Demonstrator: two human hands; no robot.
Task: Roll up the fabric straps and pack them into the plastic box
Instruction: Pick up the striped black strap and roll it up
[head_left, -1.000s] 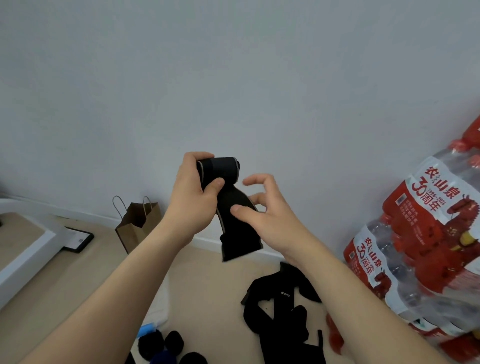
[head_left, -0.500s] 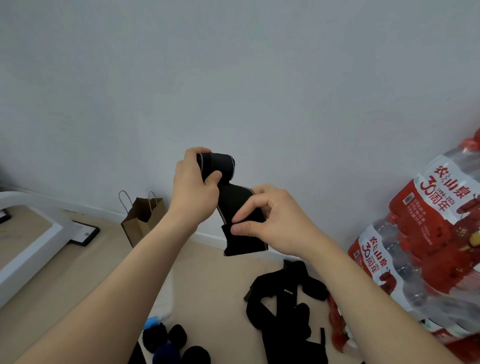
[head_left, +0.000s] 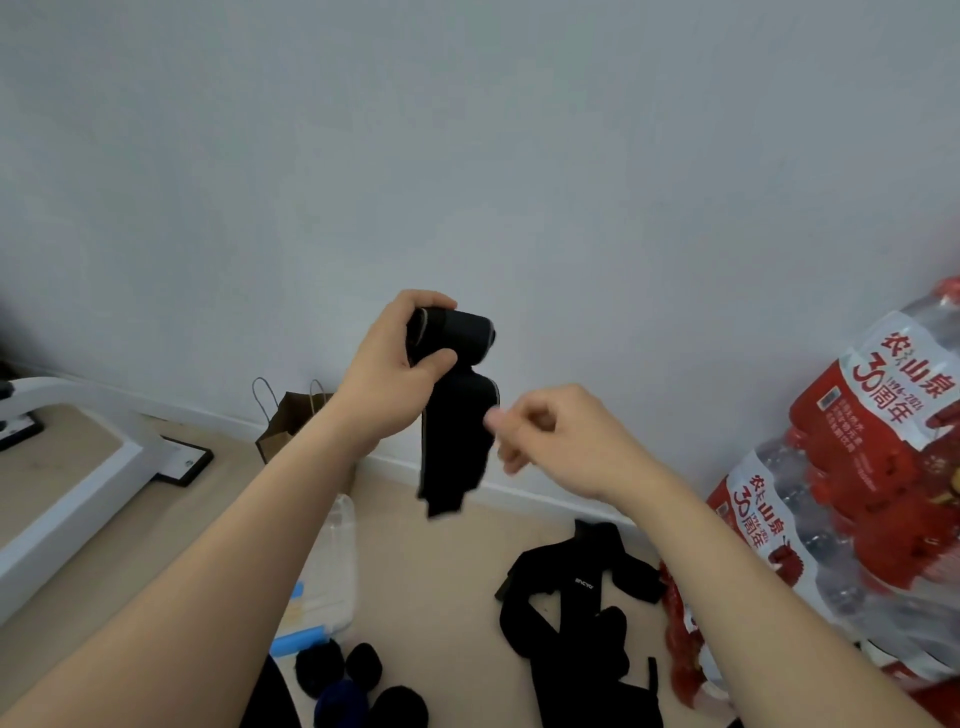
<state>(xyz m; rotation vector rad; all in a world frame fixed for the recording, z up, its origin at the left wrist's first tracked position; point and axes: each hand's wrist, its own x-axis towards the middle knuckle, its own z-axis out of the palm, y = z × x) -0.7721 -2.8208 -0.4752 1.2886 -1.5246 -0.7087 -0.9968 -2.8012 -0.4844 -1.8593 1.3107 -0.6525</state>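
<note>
My left hand (head_left: 387, 379) is raised in front of the wall, gripping the rolled upper part of a black fabric strap (head_left: 457, 431). The strap's loose tail hangs straight down below the roll. My right hand (head_left: 561, 439) hovers just right of the tail with fingers curled in and nothing in them; it is blurred. A clear plastic box (head_left: 332, 561) with a blue latch stands on the floor under my left forearm. Several dark rolled straps (head_left: 363, 675) lie at its near end. A pile of loose black straps (head_left: 582, 613) lies on the floor to the right.
Shrink-wrapped packs of water bottles with red labels (head_left: 857, 493) are stacked at the right. A brown paper bag (head_left: 291, 421) leans against the wall's baseboard. A white furniture base (head_left: 78, 483) and a dark-framed flat object (head_left: 182, 460) sit at the left.
My right hand has let go of the strap's tail and pulled away to the right. The tail now hangs free. My left hand keeps its grip on the roll.
</note>
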